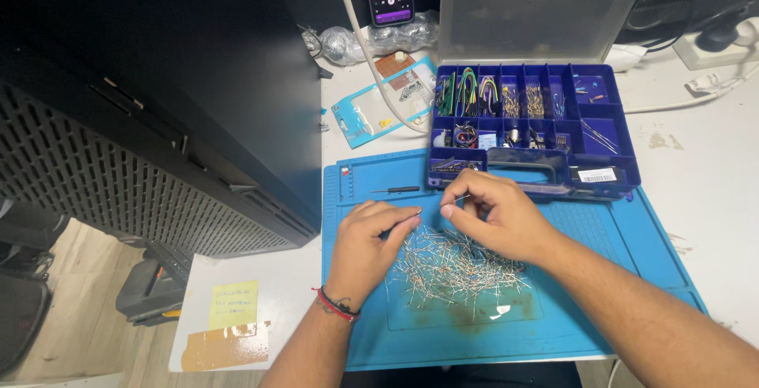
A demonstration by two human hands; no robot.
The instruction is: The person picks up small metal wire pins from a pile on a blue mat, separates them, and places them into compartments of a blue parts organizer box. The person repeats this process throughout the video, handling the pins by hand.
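A loose pile of small wire-legged parts (pixel 455 269) lies on my blue mat (pixel 632 238) at centre frame, directly under and just below both my hands, legs pointing every way. My right hand (pixel 498 214) pinches one part by its thin lead, lying roughly left to right, between thumb and forefinger. My left hand (pixel 371 238) meets it fingertip to fingertip, narrowly pinched; I cannot tell what it grips.
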